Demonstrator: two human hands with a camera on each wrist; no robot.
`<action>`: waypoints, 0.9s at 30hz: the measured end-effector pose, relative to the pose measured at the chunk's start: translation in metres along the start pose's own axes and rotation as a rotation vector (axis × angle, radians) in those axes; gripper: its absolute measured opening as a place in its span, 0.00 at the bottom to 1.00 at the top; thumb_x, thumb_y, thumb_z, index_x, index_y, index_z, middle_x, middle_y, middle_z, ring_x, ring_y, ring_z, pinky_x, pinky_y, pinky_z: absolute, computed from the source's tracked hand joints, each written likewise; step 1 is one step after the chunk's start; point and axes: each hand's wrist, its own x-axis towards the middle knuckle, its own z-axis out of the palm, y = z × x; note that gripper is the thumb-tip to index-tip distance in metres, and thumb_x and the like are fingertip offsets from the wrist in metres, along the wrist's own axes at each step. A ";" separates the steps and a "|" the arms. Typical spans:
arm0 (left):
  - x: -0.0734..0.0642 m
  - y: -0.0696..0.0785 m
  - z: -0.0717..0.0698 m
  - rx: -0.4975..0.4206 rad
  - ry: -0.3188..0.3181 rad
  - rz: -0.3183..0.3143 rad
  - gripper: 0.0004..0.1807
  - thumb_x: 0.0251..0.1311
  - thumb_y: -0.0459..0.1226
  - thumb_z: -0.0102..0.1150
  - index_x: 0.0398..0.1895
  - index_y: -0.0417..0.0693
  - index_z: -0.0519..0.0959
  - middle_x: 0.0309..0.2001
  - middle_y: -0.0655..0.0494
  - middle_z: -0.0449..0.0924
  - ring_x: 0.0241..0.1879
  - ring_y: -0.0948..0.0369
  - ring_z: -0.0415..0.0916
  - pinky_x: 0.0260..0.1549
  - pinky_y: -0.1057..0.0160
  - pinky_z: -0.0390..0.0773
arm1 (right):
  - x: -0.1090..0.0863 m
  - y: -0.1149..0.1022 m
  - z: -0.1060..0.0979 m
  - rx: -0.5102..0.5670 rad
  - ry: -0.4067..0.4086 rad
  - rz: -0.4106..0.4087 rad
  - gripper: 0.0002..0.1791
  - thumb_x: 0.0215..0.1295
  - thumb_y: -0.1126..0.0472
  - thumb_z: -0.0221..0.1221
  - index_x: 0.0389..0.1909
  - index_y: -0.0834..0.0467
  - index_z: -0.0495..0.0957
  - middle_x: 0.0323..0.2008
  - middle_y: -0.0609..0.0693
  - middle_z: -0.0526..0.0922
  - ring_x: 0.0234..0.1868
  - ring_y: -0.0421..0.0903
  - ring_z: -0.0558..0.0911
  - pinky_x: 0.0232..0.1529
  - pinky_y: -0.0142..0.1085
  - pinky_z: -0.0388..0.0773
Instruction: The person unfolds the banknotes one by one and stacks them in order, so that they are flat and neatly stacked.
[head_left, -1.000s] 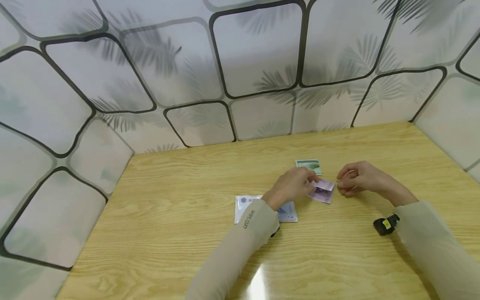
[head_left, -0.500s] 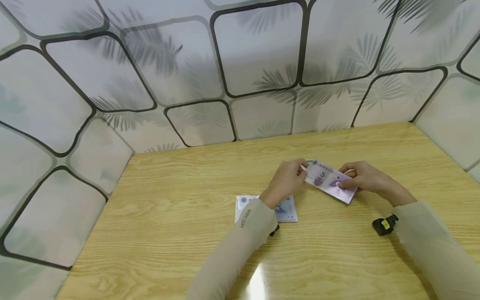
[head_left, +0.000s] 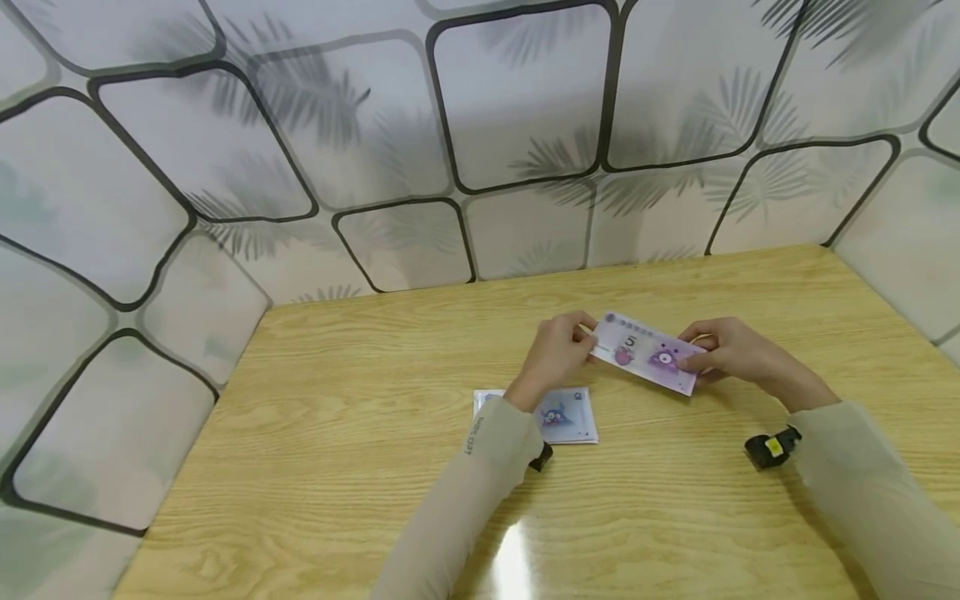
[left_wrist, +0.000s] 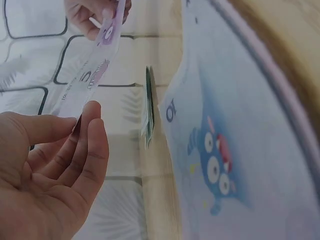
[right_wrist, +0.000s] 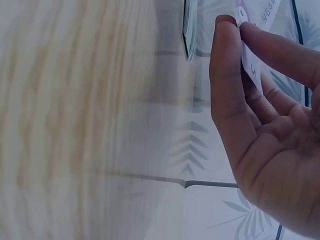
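A purple play banknote [head_left: 647, 353] marked 5 is stretched flat and slightly slanted between both hands, raised off the table. My left hand [head_left: 553, 354] pinches its left end between thumb and fingers, as the left wrist view shows from close by. At the opposite end my right hand [head_left: 733, 358] pinches it, thumb on the printed face. Blue banknotes [head_left: 573, 417] lie stacked on the table below my left forearm, partly covered by the sleeve; a blue cartoon monster and a 10 show in the left wrist view. Beyond them a folded green banknote [left_wrist: 148, 107] rests on the table, hidden in the head view.
The wood-grain table [head_left: 337, 433] meets a patterned wall panel [head_left: 525, 225] at the back and further panels on both sides. A small black wrist camera [head_left: 771, 448] sits at the right cuff, and another [head_left: 540, 457] under the left one.
The purple banknote has gone from folded on the table to opened out and lifted. Both hands now grip it, the left having moved left and up. The green note is now covered in the head view.
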 end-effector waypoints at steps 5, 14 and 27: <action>-0.001 -0.003 -0.005 -0.062 0.023 -0.041 0.09 0.69 0.24 0.56 0.49 0.32 0.81 0.27 0.50 0.81 0.31 0.47 0.86 0.28 0.64 0.85 | -0.001 -0.003 0.001 0.053 0.014 -0.025 0.20 0.69 0.73 0.60 0.56 0.81 0.68 0.38 0.55 0.85 0.33 0.42 0.84 0.36 0.38 0.87; -0.004 -0.008 -0.019 -0.079 0.026 -0.058 0.10 0.70 0.28 0.57 0.51 0.34 0.81 0.30 0.50 0.81 0.31 0.50 0.85 0.32 0.62 0.85 | 0.000 -0.007 0.001 0.142 0.025 -0.090 0.12 0.69 0.74 0.59 0.49 0.78 0.74 0.38 0.55 0.85 0.33 0.44 0.85 0.35 0.39 0.86; -0.008 -0.012 -0.030 -0.137 0.054 -0.049 0.10 0.67 0.26 0.60 0.50 0.33 0.81 0.32 0.48 0.83 0.26 0.59 0.80 0.35 0.58 0.86 | 0.001 -0.009 0.002 0.232 0.000 -0.106 0.10 0.70 0.74 0.57 0.49 0.74 0.74 0.36 0.54 0.85 0.34 0.46 0.85 0.35 0.39 0.86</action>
